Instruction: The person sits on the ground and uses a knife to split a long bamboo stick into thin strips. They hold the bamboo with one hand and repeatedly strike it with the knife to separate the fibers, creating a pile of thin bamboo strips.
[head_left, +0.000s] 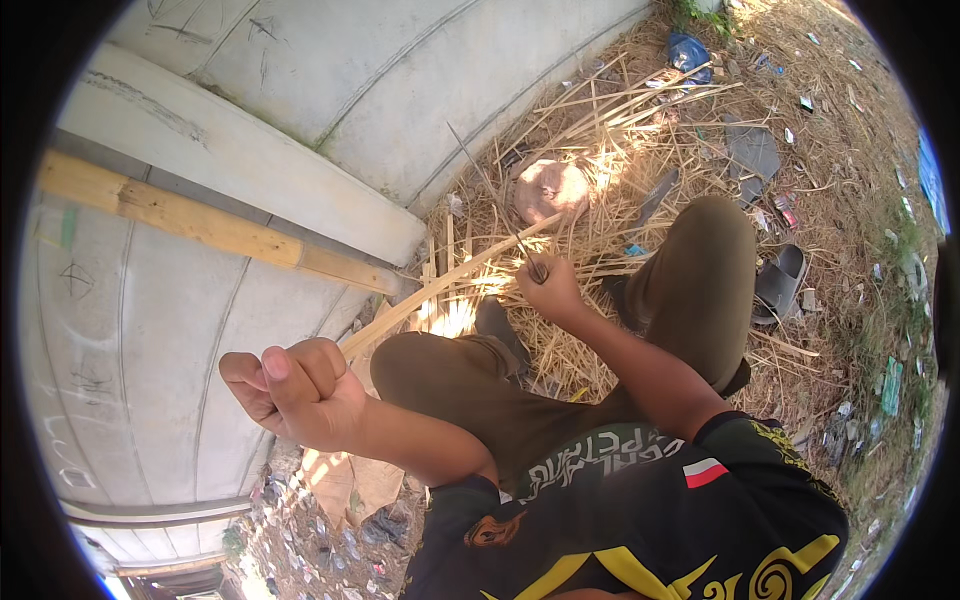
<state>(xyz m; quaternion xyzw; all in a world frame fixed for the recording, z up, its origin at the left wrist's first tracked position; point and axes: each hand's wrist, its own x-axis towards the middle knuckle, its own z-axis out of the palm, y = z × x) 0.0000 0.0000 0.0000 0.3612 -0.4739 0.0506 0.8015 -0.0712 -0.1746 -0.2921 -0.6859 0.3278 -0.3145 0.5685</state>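
Wrapped tightly around a handle: the right hand (550,288), holding a long thin knife (490,186). Points forward and slightly left from that fist, passing across the wooden strip (430,298), presumably to present the edge to the wood. Cannot tell about contact between edge and strip. Closed into a fist: the left hand (295,395), apparently on the near end of the strip; finger contact hidden. Runs from the left grip forward and rightward, past the right grip, ending close to a round block (550,190); probably held at a slant for steadiness and clearance.

Close beside the left grip, on its right: the left knee (415,365), limiting room under the strip. Right of the right grip: the right knee (705,260), then a sandal (780,282). Beyond the right grip: scattered straw (615,140) around the block, and farther out a blue bag (688,52). Forward of the left grip: a pole (200,220) and a wall (290,70), restricting reach there.
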